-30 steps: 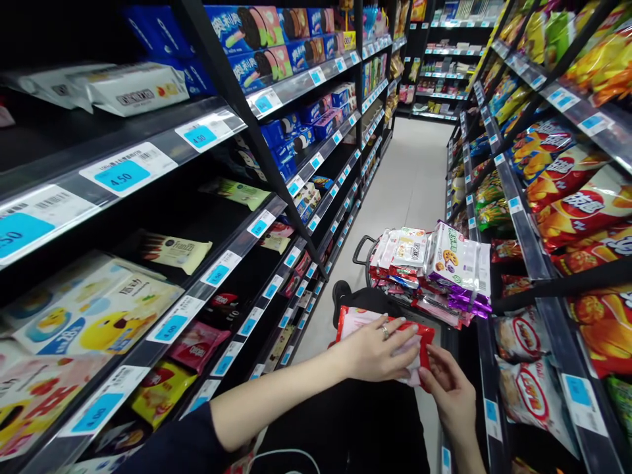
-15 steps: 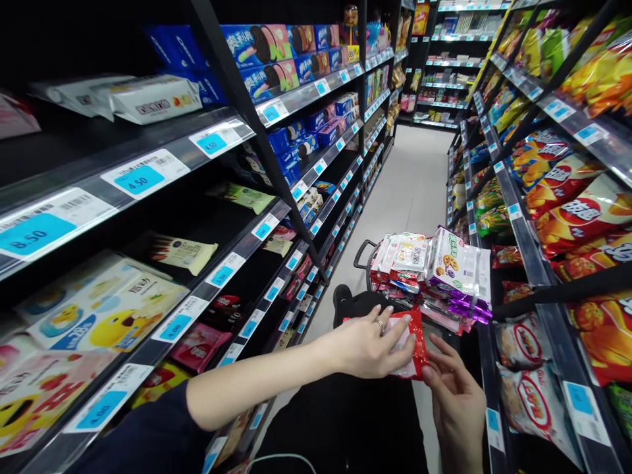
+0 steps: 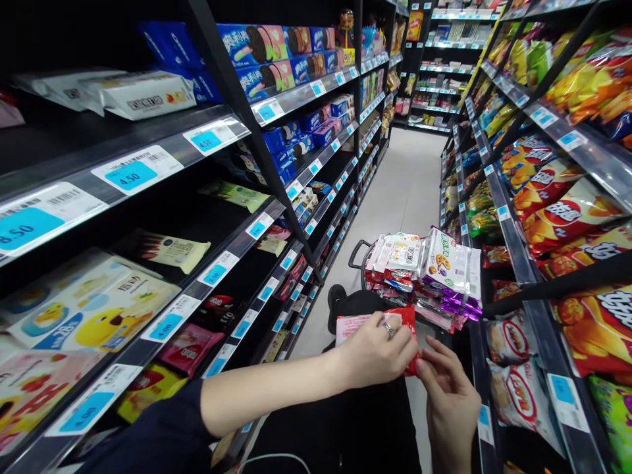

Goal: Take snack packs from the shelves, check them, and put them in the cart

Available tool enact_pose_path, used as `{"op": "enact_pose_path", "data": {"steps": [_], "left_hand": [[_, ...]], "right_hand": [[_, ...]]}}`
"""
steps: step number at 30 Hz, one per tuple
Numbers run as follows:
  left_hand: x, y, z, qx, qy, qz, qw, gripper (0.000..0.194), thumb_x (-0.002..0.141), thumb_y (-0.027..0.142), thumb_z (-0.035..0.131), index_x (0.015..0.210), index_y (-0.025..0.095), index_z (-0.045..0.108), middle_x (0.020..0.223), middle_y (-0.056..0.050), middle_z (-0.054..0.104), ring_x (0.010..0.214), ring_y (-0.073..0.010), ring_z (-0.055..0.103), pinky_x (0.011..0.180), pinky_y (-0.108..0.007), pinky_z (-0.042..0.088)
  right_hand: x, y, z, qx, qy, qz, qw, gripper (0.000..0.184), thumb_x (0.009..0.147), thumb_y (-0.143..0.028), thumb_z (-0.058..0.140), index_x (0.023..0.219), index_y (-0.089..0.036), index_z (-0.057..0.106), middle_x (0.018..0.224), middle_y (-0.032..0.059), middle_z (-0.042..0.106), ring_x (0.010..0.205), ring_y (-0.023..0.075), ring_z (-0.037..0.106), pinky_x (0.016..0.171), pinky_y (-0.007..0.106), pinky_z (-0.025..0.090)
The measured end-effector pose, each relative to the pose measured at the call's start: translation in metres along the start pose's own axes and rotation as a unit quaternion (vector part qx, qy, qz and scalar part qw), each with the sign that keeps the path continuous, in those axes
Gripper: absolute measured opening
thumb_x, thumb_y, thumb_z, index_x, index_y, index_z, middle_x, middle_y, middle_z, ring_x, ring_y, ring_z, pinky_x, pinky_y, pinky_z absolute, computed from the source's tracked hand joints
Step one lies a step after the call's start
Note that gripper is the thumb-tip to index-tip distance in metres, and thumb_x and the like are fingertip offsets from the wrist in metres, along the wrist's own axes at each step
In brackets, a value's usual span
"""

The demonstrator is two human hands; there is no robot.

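A red and white snack packet (image 3: pixel 349 325) lies over my lap, its middle covered by my fingers. My left hand (image 3: pixel 378 349), with a ring on one finger, reaches across from the left and its curled fingers grip the packet near the right end. At that end, the thumb and fingertips of my right hand (image 3: pixel 450 388) pinch the red edge. Just beyond is a heap of snack packets: a white and purple cookie packet (image 3: pixel 447 263) on the right and a smaller white packet (image 3: pixel 405 251) on the left.
A black handle (image 3: pixel 358 253) sticks out left of the heap. On the left, a shelf rack holds blue cookie boxes (image 3: pixel 261 79) and a yellow-duck carton (image 3: pixel 99 316). Bags of chips (image 3: pixel 563 214) fill the right rack. The aisle floor (image 3: pixel 409 171) runs between them.
My left hand's fingers have curled in and tightened around the packet's right end. My right thumb and fingertips have come together at its edge. The view has shifted slightly.
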State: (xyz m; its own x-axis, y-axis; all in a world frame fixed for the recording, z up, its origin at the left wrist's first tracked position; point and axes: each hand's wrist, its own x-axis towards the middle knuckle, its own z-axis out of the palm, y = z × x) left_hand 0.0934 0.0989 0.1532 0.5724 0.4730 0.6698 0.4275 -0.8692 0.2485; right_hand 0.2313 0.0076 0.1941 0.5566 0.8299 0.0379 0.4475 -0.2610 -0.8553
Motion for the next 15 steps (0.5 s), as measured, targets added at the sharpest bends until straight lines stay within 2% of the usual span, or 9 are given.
{"op": "enact_pose_path", "data": {"steps": [2, 5, 8, 10, 12, 15], "left_hand": [[0.0, 0.002, 0.009, -0.035, 0.001, -0.042, 0.999, 0.01, 0.084, 0.014, 0.041, 0.076, 0.014, 0.047, 0.073, -0.005, 0.049, 0.069, -0.0174, 0.047, 0.059, -0.032, 0.037], [0.0, 0.009, 0.025, -0.095, 0.016, -0.095, 0.991, 0.01, 0.084, 0.015, 0.041, 0.076, 0.014, 0.045, 0.075, -0.005, 0.049, 0.071, -0.0176, 0.044, 0.062, -0.033, 0.037], [-0.004, 0.017, 0.037, -0.123, 0.02, -0.108, 0.986, 0.012, 0.085, 0.013, 0.041, 0.075, 0.014, 0.046, 0.074, -0.004, 0.049, 0.071, -0.0171, 0.043, 0.064, -0.033, 0.037], [-0.01, 0.021, 0.041, -0.118, 0.01, -0.088, 0.989, 0.011, 0.084, 0.011, 0.041, 0.077, 0.014, 0.049, 0.075, -0.004, 0.05, 0.072, -0.0167, 0.044, 0.067, -0.033, 0.039], [-0.021, 0.024, 0.042, -0.104, 0.021, -0.073, 0.992, 0.009, 0.083, 0.012, 0.044, 0.085, 0.014, 0.053, 0.084, -0.005, 0.054, 0.078, -0.0173, 0.047, 0.075, -0.038, 0.042], [-0.041, 0.025, 0.042, -0.105, 0.075, -0.094, 0.987, 0.018, 0.081, 0.021, 0.051, 0.097, 0.014, 0.056, 0.105, -0.008, 0.056, 0.095, -0.0227, 0.049, 0.09, -0.047, 0.039]], "right_hand": [[0.003, 0.0, 0.002, -0.024, -0.01, -0.006, 1.0, 0.031, 0.067, -0.03, 0.071, 0.094, -0.017, 0.065, 0.109, 0.0121, 0.059, 0.09, 0.0217, 0.061, 0.075, 0.034, 0.054], [0.014, 0.003, 0.001, -0.099, -0.072, -0.019, 0.992, 0.033, 0.073, -0.033, 0.065, 0.102, -0.019, 0.062, 0.104, 0.0099, 0.059, 0.087, 0.0197, 0.06, 0.075, 0.033, 0.052], [0.028, 0.012, -0.004, -0.135, -0.134, -0.029, 0.981, 0.021, 0.076, -0.035, 0.061, 0.087, -0.018, 0.064, 0.091, 0.0076, 0.06, 0.082, 0.0182, 0.057, 0.071, 0.03, 0.049], [0.033, 0.019, -0.007, -0.14, -0.159, -0.042, 0.976, 0.019, 0.077, -0.036, 0.059, 0.079, -0.017, 0.062, 0.085, 0.0066, 0.057, 0.08, 0.0181, 0.055, 0.07, 0.03, 0.047], [0.035, 0.026, -0.01, -0.152, -0.161, -0.065, 0.973, 0.019, 0.079, -0.036, 0.057, 0.078, -0.017, 0.06, 0.088, 0.0073, 0.054, 0.085, 0.0192, 0.053, 0.073, 0.032, 0.045], [0.032, 0.034, -0.009, -0.154, -0.135, -0.08, 0.976, 0.02, 0.081, -0.036, 0.054, 0.079, -0.017, 0.058, 0.099, 0.009, 0.051, 0.096, 0.0208, 0.05, 0.081, 0.034, 0.041]]}}
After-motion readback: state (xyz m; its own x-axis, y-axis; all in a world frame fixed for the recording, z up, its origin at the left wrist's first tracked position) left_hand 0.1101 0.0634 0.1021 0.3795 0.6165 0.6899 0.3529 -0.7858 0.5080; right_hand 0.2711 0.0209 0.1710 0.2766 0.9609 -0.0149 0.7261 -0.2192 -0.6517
